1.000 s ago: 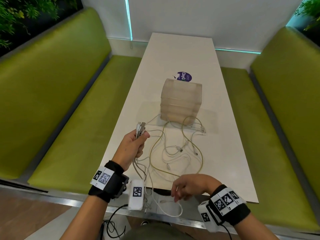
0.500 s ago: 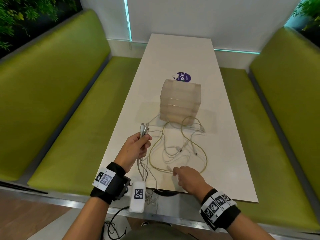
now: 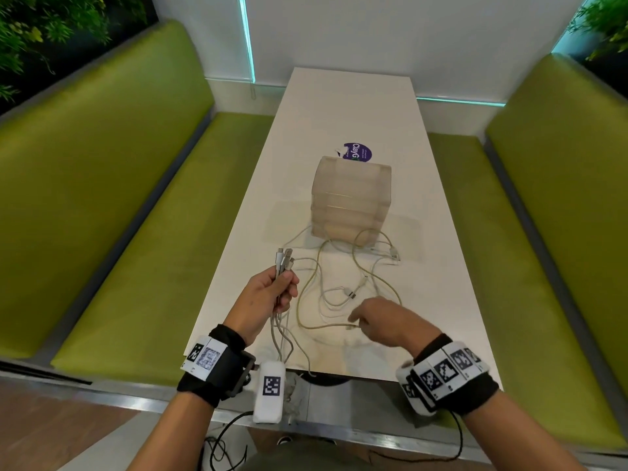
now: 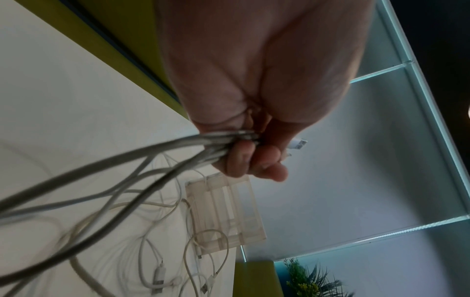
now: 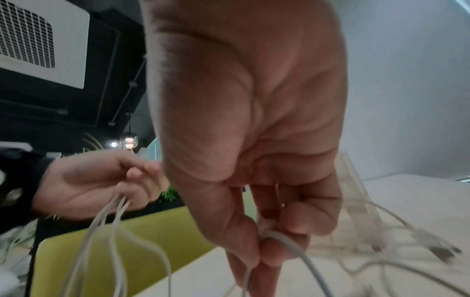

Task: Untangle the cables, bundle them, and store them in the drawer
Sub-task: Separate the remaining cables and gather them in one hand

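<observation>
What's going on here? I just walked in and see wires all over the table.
A person is sorting tangled cables. The left hand grips a bunch of cable ends upright above the white table. The right hand pinches a cable from the loose tangle lying in front of the translucent drawer unit, whose drawers look closed. Nothing is stored yet.

The left hand (image 3: pixel 272 292) is fisted, raised at centre frame; the right hand (image 3: pixel 384 321) reaches leftward, fingertips pinched.
</observation>
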`<state>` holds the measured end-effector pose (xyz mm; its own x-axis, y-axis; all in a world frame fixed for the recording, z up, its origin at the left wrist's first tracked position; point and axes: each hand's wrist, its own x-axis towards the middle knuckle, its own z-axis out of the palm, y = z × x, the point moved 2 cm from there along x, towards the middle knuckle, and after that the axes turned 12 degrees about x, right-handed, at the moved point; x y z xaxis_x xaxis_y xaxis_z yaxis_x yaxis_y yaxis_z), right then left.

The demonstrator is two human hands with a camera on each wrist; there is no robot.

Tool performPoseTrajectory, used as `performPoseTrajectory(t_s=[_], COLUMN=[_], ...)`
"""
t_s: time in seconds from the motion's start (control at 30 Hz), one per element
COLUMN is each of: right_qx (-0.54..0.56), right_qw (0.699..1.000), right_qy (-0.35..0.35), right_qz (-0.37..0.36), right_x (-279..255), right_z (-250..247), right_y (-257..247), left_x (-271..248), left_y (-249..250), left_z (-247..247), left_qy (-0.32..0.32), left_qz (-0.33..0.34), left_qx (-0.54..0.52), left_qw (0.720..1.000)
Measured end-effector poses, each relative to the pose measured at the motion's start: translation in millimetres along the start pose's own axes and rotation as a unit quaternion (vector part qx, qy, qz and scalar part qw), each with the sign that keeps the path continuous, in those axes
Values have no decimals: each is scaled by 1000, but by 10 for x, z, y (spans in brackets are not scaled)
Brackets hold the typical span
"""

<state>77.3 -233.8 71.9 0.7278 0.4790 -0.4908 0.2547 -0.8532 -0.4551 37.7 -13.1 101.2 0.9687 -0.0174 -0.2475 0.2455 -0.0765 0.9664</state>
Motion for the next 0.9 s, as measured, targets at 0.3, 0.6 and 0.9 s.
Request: performPoseTrajectory(t_s=[0.3,0.6,0.9], right_qx=[391,540,560], right_qw=[899,793,766], right_qy=[166,228,253], right_qz=[-107,-163,-187], right_x=[-219,-56,-27], right_z=[-524,18,135], right_y=[-297,-654,-796], left_x=[0,22,-12], left_y=[-12,47,62], left_z=[116,260,256], left_qy=[32,68,15], left_qz=[-22,-7,4], left_qx=[-57,-138,-180], left_qw=[998,988,984])
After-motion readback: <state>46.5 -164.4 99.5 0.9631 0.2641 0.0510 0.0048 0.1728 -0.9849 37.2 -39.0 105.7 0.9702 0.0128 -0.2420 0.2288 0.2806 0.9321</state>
